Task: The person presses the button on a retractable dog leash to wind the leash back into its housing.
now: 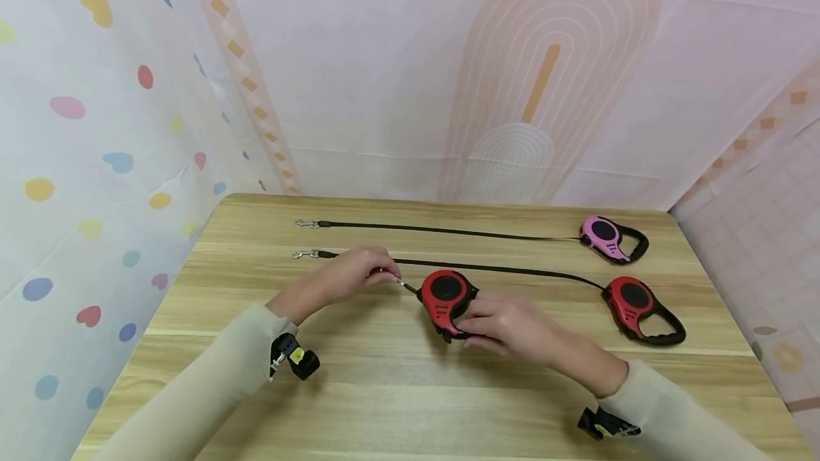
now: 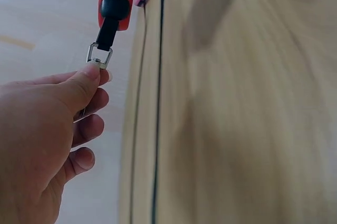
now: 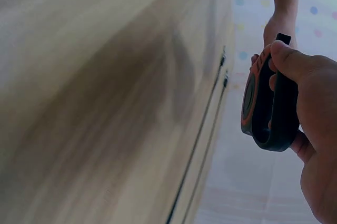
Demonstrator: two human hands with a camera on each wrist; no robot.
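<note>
Head view. The right hand (image 1: 512,326) wraps the black handle of a red retractable leash (image 1: 446,299) near the middle of the desk (image 1: 410,390), fingers curled round the grip. This braces the housing so it cannot slide toward the pull. The left hand (image 1: 349,276) is just to the left of the housing and pinches the metal clip (image 1: 402,283) at the cord outlet between thumb and fingers; only a short length shows between clip and housing. Farther back, two more leashes lie with their cords drawn out straight and parallel toward the left: a second red leash (image 1: 640,308) at the right and a pink leash (image 1: 608,237) behind it, each ending in a clasp (image 1: 306,255) at the left. Neither hand touches them.

Left wrist view. The thumb (image 2: 84,84) presses the silver swivel ring (image 2: 99,55) against the curled fingers, a pinch grip suited to a small part. The black strap end (image 2: 108,31) runs straight from the ring into the red housing, so the pull lines up with the outlet. Two extended cords (image 2: 158,103) run alongside on the desk.

Right wrist view. The thumb (image 3: 295,60) lies over the black handle loop (image 3: 276,113) and the fingers pass behind it, holding the housing on edge clear of the desk surface. The left forearm shows beyond.
</note>
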